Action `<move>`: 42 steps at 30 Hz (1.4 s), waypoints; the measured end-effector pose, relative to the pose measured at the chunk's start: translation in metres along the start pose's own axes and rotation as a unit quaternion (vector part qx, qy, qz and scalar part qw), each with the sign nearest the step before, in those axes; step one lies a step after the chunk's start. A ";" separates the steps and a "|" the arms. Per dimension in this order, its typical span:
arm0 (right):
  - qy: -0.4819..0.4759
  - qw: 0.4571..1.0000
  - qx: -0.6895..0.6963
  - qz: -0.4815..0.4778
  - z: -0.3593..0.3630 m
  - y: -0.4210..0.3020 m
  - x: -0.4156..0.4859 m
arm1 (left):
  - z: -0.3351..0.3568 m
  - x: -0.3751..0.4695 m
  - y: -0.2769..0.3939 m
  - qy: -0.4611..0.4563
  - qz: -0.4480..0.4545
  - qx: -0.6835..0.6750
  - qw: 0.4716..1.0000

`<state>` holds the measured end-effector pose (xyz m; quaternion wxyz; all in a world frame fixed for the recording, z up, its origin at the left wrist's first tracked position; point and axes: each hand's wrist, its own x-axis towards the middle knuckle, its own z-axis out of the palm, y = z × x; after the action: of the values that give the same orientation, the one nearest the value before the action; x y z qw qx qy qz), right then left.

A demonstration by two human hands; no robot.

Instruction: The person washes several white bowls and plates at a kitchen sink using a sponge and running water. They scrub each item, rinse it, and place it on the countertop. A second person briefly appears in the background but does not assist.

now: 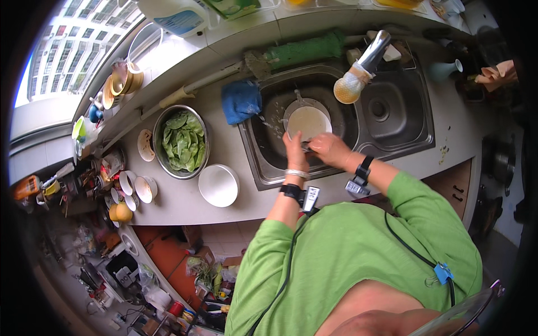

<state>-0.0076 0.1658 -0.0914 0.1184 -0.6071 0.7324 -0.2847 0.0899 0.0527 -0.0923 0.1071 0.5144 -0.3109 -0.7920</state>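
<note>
Over the left basin of a stainless steel double sink (269,168), my left hand (296,151) holds the near left rim of a white bowl (310,119) with cloudy, pale liquid in it. My right hand (332,150) is at the bowl's near right edge, with fingers bent around a small dark thing that I cannot make out. Behind the bowl is another round vessel (294,110), partly covered by it. Water splashes show to their left. A chrome faucet (375,50) with a mesh-covered end (349,87) reaches over the sink.
Left of the sink lie a blue cloth (241,102), a white bowl (218,185) and a steel basin (157,145) of green leaves (183,143). Several small bowls (146,189) stand farther left. A green mesh roll (307,49) lies behind the sink, a pale blue vase (446,69) at right.
</note>
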 end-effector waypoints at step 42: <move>-0.002 0.838 0.424 0.344 0.006 0.021 -0.005 | -0.005 0.051 0.052 0.043 0.135 0.305 0.942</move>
<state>-0.0205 0.1711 -0.1094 0.4558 -0.2067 0.7017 -0.5070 0.0639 -0.0145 -0.1007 0.0639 0.5093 -0.5992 -0.6144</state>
